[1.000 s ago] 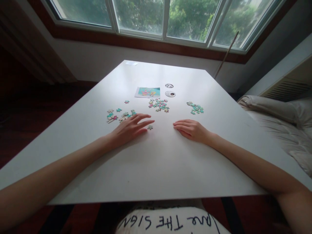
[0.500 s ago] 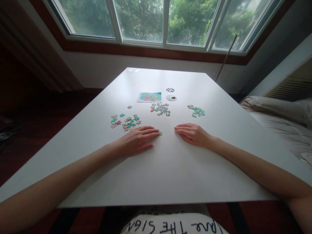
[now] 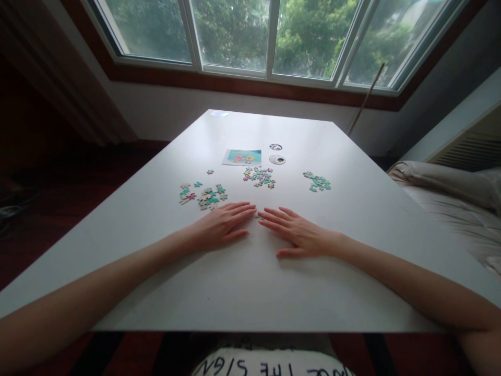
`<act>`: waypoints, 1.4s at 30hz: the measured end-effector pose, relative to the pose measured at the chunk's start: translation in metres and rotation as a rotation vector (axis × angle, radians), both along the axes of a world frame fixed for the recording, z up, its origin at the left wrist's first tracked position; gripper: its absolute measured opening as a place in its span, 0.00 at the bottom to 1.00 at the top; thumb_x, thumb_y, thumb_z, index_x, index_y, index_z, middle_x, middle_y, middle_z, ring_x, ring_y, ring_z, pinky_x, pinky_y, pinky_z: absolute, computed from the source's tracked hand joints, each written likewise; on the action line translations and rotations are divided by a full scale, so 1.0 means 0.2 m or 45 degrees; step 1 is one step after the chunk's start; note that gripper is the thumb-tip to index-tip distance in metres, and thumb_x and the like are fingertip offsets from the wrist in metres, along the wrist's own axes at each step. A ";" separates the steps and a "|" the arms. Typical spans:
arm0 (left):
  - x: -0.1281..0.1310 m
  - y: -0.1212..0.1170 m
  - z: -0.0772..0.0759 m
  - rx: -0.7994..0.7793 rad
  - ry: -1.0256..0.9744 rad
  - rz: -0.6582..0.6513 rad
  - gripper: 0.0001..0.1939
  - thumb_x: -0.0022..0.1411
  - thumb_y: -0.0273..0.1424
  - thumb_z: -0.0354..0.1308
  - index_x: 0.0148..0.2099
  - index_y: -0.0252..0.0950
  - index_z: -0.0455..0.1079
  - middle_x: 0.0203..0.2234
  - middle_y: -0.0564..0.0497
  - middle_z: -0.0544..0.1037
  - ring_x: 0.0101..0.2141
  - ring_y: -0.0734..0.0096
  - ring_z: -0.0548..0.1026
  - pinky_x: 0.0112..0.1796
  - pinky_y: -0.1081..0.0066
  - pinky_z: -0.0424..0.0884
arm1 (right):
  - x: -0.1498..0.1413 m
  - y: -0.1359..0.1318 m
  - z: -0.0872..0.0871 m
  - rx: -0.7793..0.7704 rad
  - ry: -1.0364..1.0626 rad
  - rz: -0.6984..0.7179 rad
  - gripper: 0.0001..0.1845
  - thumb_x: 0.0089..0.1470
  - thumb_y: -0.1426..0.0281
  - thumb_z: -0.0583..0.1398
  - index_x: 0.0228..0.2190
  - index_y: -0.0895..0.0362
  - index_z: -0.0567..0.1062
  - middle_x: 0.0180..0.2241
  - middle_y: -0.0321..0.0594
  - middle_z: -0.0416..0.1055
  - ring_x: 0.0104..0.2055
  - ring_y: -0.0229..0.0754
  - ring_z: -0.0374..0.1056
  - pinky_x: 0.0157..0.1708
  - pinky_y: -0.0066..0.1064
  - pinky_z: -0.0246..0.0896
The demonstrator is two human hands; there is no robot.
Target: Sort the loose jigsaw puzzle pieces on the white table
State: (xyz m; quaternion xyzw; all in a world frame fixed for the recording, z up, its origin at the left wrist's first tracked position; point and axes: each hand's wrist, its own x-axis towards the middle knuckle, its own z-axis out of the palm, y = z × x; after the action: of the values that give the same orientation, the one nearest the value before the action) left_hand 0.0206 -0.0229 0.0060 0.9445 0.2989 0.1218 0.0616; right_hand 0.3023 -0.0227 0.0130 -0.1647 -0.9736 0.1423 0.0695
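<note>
My left hand (image 3: 227,224) lies flat on the white table (image 3: 235,292), fingers stretched out and thumb apart. Facing it, my right hand (image 3: 297,230) rests with its fingers spread. A small green jigsaw piece (image 3: 257,216) shows between the two sets of fingertips, mostly covered by them. Just beyond my left hand is a loose group of jigsaw pieces (image 3: 207,198), some face down and grey. Farther off in the middle sits a second cluster of pieces (image 3: 260,177), with pink and yellow bits. A greenish cluster (image 3: 318,181) lies beyond my right hand.
A picture card (image 3: 243,157) in teal and pink lies past the middle cluster. Two round discs (image 3: 277,159) are to its right. One lone piece (image 3: 210,172) sits left of the card. A window (image 3: 235,36) is behind the table, and a bed (image 3: 438,203) stands at the right.
My right hand has moved left to the small green piece and its fingers have spread. My left hand has stayed almost where it was. The view has shifted slightly.
</note>
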 end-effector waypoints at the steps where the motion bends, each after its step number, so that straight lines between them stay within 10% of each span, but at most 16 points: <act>1: 0.00 0.00 0.00 0.006 0.005 0.003 0.26 0.68 0.42 0.47 0.64 0.36 0.57 0.60 0.42 0.63 0.60 0.57 0.61 0.59 0.58 0.59 | -0.01 0.00 0.00 -0.014 -0.019 0.010 0.41 0.60 0.54 0.56 0.65 0.53 0.42 0.66 0.46 0.41 0.68 0.48 0.37 0.65 0.51 0.33; 8: -0.02 0.00 0.00 0.049 0.074 0.001 0.26 0.69 0.41 0.46 0.65 0.39 0.55 0.61 0.46 0.62 0.60 0.60 0.61 0.59 0.61 0.58 | 0.08 0.03 -0.03 0.057 -0.026 -0.126 0.35 0.63 0.56 0.52 0.65 0.54 0.47 0.64 0.46 0.50 0.66 0.47 0.45 0.64 0.49 0.42; 16: -0.13 0.07 0.00 0.257 0.074 0.149 0.19 0.69 0.35 0.45 0.59 0.39 0.64 0.56 0.47 0.69 0.55 0.62 0.68 0.54 0.62 0.66 | 0.25 0.20 -0.15 0.544 0.063 -0.876 0.28 0.60 0.59 0.54 0.54 0.67 0.65 0.61 0.63 0.54 0.65 0.61 0.46 0.60 0.57 0.49; 23: -0.21 0.10 0.05 0.209 0.202 0.450 0.18 0.66 0.28 0.43 0.51 0.39 0.71 0.47 0.49 0.76 0.45 0.64 0.74 0.42 0.67 0.72 | 0.22 0.20 -0.14 0.412 0.077 -0.651 0.21 0.63 0.68 0.47 0.54 0.62 0.65 0.59 0.52 0.61 0.62 0.50 0.55 0.60 0.47 0.53; 29: -0.21 0.13 0.03 0.206 0.122 0.450 0.17 0.66 0.27 0.43 0.46 0.39 0.73 0.43 0.49 0.78 0.42 0.66 0.74 0.41 0.70 0.71 | 0.26 0.26 -0.20 0.496 0.008 -1.039 0.29 0.61 0.58 0.52 0.54 0.69 0.64 0.59 0.63 0.57 0.62 0.61 0.52 0.59 0.54 0.51; 42: -0.22 0.18 -0.02 0.267 -0.014 0.354 0.17 0.69 0.32 0.42 0.47 0.37 0.72 0.43 0.46 0.76 0.44 0.65 0.73 0.43 0.68 0.70 | 0.27 0.29 -0.21 0.360 0.124 -0.791 0.23 0.62 0.64 0.49 0.53 0.64 0.67 0.58 0.55 0.61 0.61 0.55 0.55 0.60 0.50 0.52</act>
State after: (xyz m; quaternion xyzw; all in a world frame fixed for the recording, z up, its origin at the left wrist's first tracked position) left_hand -0.0231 0.0130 0.0012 0.8946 0.4120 0.1646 -0.0532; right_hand 0.3558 0.0354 -0.0296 -0.4350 -0.8825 -0.0144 0.1780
